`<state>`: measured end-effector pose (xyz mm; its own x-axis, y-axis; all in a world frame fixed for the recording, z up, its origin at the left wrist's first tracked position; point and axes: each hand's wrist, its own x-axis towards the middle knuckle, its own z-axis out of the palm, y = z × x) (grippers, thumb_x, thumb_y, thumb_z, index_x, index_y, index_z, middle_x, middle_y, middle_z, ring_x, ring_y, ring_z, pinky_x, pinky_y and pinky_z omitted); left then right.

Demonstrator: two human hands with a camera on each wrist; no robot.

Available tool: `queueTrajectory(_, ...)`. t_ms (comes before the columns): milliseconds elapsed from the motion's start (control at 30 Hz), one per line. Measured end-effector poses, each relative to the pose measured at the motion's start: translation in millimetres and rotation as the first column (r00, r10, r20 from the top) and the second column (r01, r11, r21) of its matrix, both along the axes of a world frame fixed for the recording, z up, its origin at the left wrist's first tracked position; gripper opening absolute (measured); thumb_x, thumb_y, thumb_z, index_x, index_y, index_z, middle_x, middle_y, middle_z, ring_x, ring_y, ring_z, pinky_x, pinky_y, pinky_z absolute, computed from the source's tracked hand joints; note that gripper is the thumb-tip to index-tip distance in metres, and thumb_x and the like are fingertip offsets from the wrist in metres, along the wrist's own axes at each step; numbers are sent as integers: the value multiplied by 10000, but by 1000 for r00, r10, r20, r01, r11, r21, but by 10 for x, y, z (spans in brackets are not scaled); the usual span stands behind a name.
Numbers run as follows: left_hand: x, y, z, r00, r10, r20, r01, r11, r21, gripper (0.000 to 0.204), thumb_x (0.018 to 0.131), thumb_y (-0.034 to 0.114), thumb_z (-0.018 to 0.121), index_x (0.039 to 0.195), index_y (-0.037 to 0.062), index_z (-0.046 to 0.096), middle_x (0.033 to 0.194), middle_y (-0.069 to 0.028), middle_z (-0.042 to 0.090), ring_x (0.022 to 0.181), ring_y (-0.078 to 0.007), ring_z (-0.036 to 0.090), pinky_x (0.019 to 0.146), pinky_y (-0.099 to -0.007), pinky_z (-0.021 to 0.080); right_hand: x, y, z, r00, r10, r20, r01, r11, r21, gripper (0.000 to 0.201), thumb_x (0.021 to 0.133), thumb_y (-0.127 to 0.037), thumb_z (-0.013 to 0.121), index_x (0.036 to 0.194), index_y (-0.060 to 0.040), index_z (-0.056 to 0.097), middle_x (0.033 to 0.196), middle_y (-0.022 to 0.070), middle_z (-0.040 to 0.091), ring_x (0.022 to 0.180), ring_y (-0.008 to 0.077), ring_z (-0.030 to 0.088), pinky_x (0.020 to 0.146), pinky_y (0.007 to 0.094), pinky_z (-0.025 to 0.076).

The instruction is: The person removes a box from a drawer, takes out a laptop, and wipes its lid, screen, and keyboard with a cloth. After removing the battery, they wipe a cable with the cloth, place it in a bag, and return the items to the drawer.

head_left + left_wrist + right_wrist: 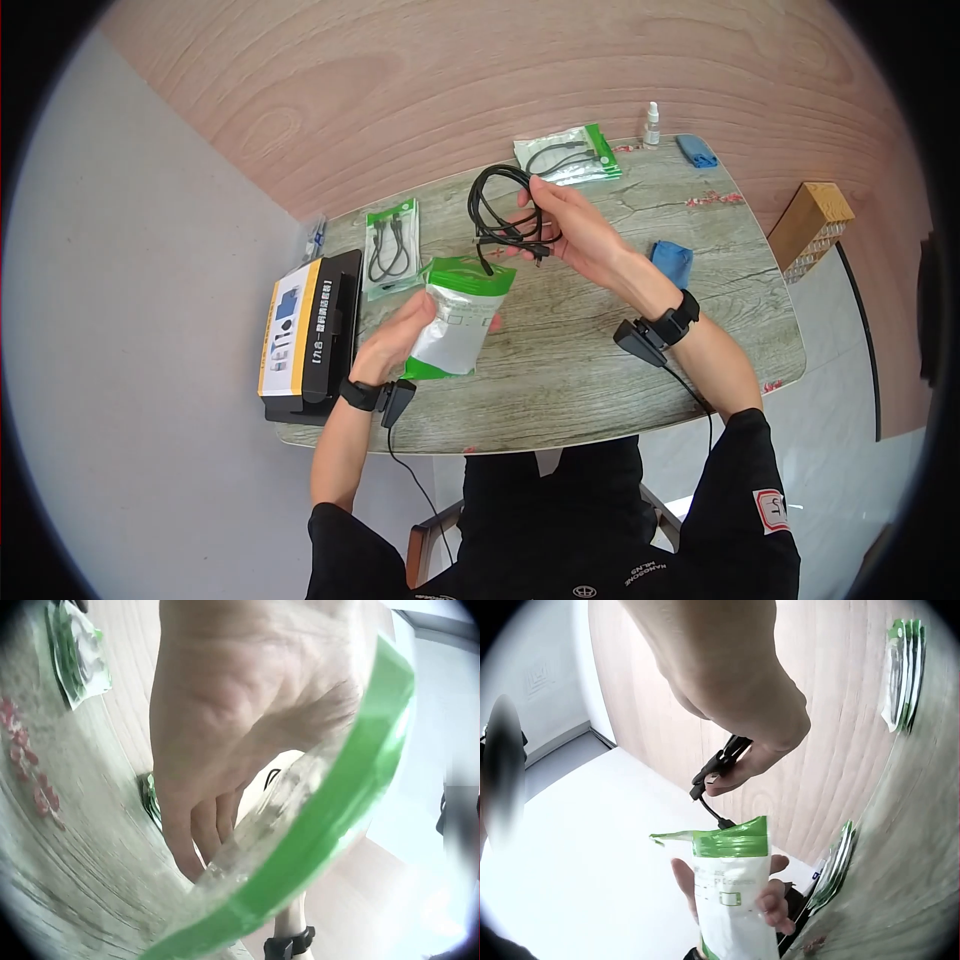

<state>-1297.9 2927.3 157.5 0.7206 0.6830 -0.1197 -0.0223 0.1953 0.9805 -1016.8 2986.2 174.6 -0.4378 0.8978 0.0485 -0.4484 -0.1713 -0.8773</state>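
Left hand (400, 335) grips the green-and-white pouch (455, 335), thumb across its front; right hand (580, 225) pinches the coiled black cable (512, 238). Coil judged wholly outside the pouch, 1 end hanging at its upper edge; inward or outward travel, hence work remaining, cannot be told. Bagged cables (570, 155) lie beyond the right hand, on the tabletop (560, 370)

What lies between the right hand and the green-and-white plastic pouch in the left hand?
The coiled black cable, held by the right hand, one plug hanging at the mouth of the pouch. The head and right wrist views show it.
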Motion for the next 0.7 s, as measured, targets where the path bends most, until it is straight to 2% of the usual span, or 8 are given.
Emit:
queueTrajectory(133, 54, 30, -102, 999, -30, 42, 36, 986, -163, 988, 900, 795, 337, 1513, 22, 386, 1327, -223, 621, 1219, -315, 630, 1011, -423, 522, -30, -14, -44, 989, 25, 147, -34, 998, 58, 364, 1111, -414, 369, 1065, -89, 527, 1006, 104, 720, 835, 188, 728, 670, 305, 535)
queueTrajectory(233, 58, 101, -159, 999, -32, -14, 28, 975, -221, 1100, 815, 878, 374, 1504, 22, 413, 1334, -251, 605, 1237, -357, 608, 1016, -459, 512, -28, 22, -87, 941, -26, 338, -29, 987, 156, 385, 1108, -437, 366, 1059, -96, 538, 983, 75, 724, 788, 144, 717, 635, 277, 536)
queueTrajectory(333, -8, 119, -250, 987, -119, 110, 144, 955, -258, 1035, 861, 841, 298, 1512, 43, 404, 1322, -249, 613, 1229, -333, 615, 1016, -433, 516, 10, 95, -146, 938, -33, 344, -28, 985, 172, 390, 1104, -459, 367, 1050, -115, 542, 979, 54, 726, 783, 109, 701, 621, 246, 500)
queueTrajectory(433, -8, 108, -265, 977, -164, 140, 194, 952, -237, 1039, 855, 846, 326, 1509, 42, 410, 1315, -250, 615, 1231, -345, 609, 1018, -448, 513, 18, 42, -104, 914, -23, 405, -56, 982, 182, 370, 1103, -447, 381, 1036, -118, 538, 977, 42, 728, 791, 89, 685, 610, 238, 476)
queueTrajectory(533, -3, 119, -315, 964, -175, 201, 227, 934, -275, 1048, 850, 850, 339, 1503, 34, 415, 1306, -255, 616, 1225, -358, 611, 1021, -461, 509, -30, 25, -114, 880, -24, 475, -135, 945, 298, 357, 1101, -430, 391, 1023, -111, 532, 982, 34, 727, 814, 84, 670, 627, 243, 469)
queueTrajectory(700, -5, 111, -305, 977, -87, 196, 148, 934, -325, 1051, 849, 855, 340, 1501, 33, 417, 1301, -259, 618, 1219, -356, 616, 1020, -460, 509, -48, 32, -134, 909, -32, 417, -137, 920, 368, 337, 1106, -395, 393, 1010, -105, 535, 959, 23, 724, 848, 77, 637, 679, 246, 468)
